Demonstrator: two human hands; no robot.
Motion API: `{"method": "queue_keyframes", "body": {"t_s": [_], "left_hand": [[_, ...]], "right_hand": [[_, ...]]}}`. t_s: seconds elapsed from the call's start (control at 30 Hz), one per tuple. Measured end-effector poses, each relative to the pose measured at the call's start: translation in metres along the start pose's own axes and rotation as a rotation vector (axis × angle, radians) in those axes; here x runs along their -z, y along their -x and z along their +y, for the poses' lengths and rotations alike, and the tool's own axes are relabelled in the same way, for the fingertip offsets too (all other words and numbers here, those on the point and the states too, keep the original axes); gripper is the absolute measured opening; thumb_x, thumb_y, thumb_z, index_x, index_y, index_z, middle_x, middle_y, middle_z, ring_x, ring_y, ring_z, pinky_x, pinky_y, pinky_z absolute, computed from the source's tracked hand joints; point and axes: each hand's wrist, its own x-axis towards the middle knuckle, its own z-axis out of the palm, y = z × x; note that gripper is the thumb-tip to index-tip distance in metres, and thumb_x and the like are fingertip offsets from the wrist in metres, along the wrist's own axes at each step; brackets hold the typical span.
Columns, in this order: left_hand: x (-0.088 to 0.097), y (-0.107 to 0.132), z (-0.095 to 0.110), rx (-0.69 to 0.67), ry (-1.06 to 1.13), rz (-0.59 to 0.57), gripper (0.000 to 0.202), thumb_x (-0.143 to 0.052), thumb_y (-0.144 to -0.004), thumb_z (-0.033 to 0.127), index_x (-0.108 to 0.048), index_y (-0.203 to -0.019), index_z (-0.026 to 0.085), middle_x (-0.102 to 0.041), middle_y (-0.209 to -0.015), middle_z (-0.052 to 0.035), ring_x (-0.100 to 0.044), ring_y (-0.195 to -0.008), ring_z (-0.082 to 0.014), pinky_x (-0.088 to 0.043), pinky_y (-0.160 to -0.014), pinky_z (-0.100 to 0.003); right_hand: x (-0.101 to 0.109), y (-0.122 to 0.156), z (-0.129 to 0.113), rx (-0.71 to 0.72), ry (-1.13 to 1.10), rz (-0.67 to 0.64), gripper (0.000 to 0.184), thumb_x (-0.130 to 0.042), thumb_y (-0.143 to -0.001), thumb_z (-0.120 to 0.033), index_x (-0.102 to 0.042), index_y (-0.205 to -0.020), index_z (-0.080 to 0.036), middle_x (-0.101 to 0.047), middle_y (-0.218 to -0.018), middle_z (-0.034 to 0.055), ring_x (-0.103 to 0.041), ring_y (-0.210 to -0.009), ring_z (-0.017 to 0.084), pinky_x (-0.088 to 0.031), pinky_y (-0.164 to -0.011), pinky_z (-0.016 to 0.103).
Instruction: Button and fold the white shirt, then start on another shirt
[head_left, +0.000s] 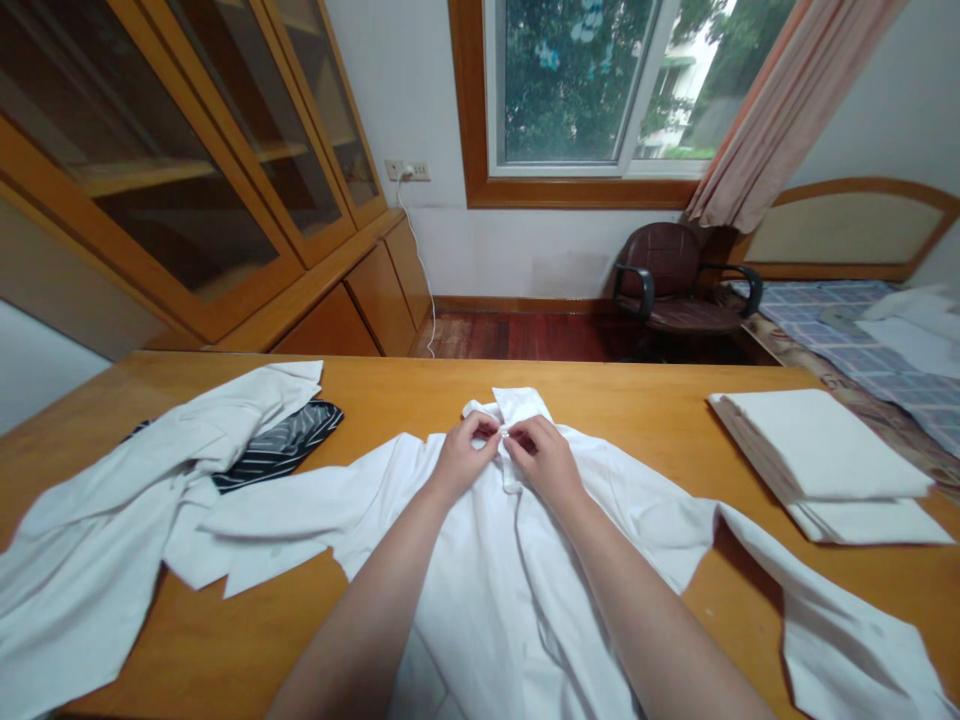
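A white shirt [480, 580] lies front up on the wooden table, its collar [521, 403] toward the far edge and its sleeves spread to both sides. Just below the collar, my left hand [466, 455] pinches the front edge of the shirt. My right hand [546, 460] pinches the cloth right beside it, fingertips nearly meeting the left ones. A small pale spot, perhaps a button, shows between the fingertips. Lower down, the front placket runs loosely in folds between my forearms.
On the table [420, 385], another white garment [135, 500] lies at left over a black striped cloth [281, 445]. A stack of folded white cloth [825, 450] sits at right. Beyond are a glass-doored cabinet [225, 200], an armchair [667, 280] and a bed [847, 310].
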Motion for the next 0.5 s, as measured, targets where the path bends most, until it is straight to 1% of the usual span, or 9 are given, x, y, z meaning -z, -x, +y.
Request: {"method": "queue_keyframes", "body": {"t_s": [0.27,0.5], "left_hand": [[-0.0004,0.0007,0.0005,-0.033,-0.027,-0.016,0.004,-0.061,-0.083,0.017,-0.06,-0.086,0.02,-0.067,-0.081,0.0003,-0.065,-0.076,-0.0136,-0.054,-0.073,-0.026],[-0.0012,0.0011,-0.0015,-0.024,-0.027,-0.016,0.005,-0.062,-0.083,0.018,-0.061,-0.087,0.02,-0.068,-0.083,-0.0003,-0.066,-0.077,-0.0143,-0.054,-0.074,-0.027]], "right_hand": [[-0.0016,0.0008,0.0002,-0.024,-0.007,-0.012,0.001,-0.063,-0.088,-0.022,-0.062,-0.088,-0.021,-0.06,-0.085,0.0029,-0.058,-0.073,0.016,-0.048,-0.067,0.027],[-0.0019,0.0001,0.0002,-0.026,0.028,0.013,0.008,-0.064,-0.087,-0.025,-0.06,-0.083,-0.021,-0.058,-0.079,0.002,-0.056,-0.072,0.017,-0.045,-0.066,0.027]]}}
